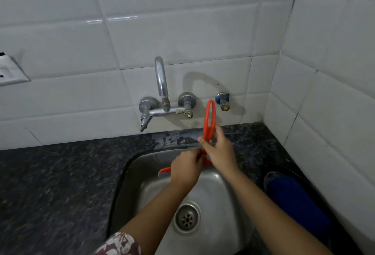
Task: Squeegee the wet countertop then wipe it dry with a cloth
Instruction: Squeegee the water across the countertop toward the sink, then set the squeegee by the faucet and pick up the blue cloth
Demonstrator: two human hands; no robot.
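Note:
An orange squeegee (209, 118) stands upright over the back rim of the steel sink (211, 189), its loop handle pointing up. My right hand (219, 151) grips the handle's lower part. My left hand (185, 168) holds the blade end, whose orange edge sticks out to the left. The dark speckled countertop (56, 183) spreads left of the sink, with a wet shiny strip behind the sink. A blue cloth (294, 200) lies on the counter right of the sink.
A chrome wall tap (162, 96) with two valves hangs above the sink. A small blue-handled valve (223, 100) sits to its right. White tiled walls close the back and right. A socket plate (10, 70) is at far left.

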